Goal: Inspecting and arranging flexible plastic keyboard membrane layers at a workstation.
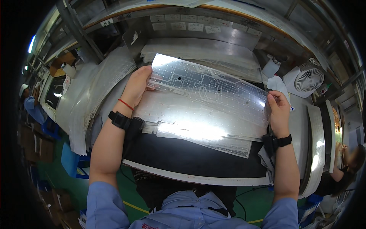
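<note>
A clear plastic film sheet (pixel 207 84) printed with silvery circuit traces and dots is held up, tilted, above the bench. My left hand (pixel 138 86) pinches its left end, thumb near the upper corner. At the opposite end, my right hand (pixel 279 112) grips the right edge between thumb and fingers. Beneath the raised sheet lies a stack of similar film sheets (pixel 179 108), bright with glare. Its lower sheets jut out over a black mat (pixel 171 156). Both wrists wear black straps with small devices.
More sheets are piled at the back (pixel 198 47) and on the left (pixel 97 82). A white fan (pixel 307 81) and a white bottle (pixel 271 66) stand at the back right. A shelf edge (pixel 190 8) crosses overhead. Other people sit at far left (pixel 33 108) and far right (pixel 337 175).
</note>
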The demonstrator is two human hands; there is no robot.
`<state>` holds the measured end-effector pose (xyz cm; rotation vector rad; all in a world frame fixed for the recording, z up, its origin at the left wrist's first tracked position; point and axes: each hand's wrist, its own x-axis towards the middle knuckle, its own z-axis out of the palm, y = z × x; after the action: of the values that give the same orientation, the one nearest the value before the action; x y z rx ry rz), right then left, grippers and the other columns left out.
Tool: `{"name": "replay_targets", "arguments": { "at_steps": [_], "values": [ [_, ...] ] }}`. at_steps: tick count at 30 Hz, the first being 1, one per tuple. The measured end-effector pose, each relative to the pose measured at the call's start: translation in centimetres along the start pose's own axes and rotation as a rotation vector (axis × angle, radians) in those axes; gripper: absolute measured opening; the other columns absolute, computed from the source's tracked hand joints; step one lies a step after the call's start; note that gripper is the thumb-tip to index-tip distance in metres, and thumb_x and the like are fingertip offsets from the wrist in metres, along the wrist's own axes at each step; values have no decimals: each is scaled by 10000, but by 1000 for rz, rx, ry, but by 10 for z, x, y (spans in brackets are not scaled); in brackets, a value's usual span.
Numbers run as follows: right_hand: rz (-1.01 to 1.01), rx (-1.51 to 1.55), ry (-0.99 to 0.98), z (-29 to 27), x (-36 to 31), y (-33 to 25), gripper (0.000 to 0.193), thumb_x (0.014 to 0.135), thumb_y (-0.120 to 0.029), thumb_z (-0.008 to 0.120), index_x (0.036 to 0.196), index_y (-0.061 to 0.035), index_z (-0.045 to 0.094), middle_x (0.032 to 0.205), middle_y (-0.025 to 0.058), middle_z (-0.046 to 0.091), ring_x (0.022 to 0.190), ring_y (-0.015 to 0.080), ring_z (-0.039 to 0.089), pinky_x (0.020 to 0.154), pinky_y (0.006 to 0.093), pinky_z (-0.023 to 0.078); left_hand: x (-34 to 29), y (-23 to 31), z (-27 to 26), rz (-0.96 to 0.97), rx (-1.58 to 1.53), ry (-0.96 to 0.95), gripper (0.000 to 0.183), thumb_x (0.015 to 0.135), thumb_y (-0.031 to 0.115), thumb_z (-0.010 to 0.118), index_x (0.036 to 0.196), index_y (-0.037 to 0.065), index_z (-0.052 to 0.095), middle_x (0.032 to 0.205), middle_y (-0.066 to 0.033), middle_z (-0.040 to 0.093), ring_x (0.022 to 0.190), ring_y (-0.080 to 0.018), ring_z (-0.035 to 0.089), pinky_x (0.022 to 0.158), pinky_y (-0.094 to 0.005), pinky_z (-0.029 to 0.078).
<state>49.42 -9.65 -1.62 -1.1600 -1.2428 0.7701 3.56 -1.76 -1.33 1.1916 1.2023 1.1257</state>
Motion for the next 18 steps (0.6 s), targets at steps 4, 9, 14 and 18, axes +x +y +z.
{"name": "replay_targets", "arguments": {
  "at_steps": [4,9,14,18],
  "values": [
    [-7,2,-4,-1,-1,0,155,939,-65,637,1085,-15,636,933,-16,616,813,56,527,738,203,420,-7,6,10,66,237,5,265,1038,252,426,1087,55,595,897,-11,672,686,-62,571,605,-188,447],
    [-8,-6,5,1,-1,-2,161,940,-67,637,1091,-13,631,923,-14,614,802,57,520,731,205,419,0,3,-10,42,113,-32,290,1034,268,455,1146,36,589,843,9,649,652,-38,558,549,-175,430],
    [-14,-10,3,0,-1,-2,160,939,-65,636,1089,-9,630,920,-11,613,797,62,519,729,206,419,-4,9,-5,51,150,-111,305,1036,260,447,1173,18,572,848,-6,656,626,-36,558,519,-169,414],
    [-18,3,-1,-1,-1,-1,155,939,-62,634,1083,-7,632,921,-9,614,795,64,522,728,207,421,-1,6,-8,29,120,-79,347,1038,277,425,1196,-2,559,842,-21,653,634,-56,558,525,-181,415]
  ]
}}
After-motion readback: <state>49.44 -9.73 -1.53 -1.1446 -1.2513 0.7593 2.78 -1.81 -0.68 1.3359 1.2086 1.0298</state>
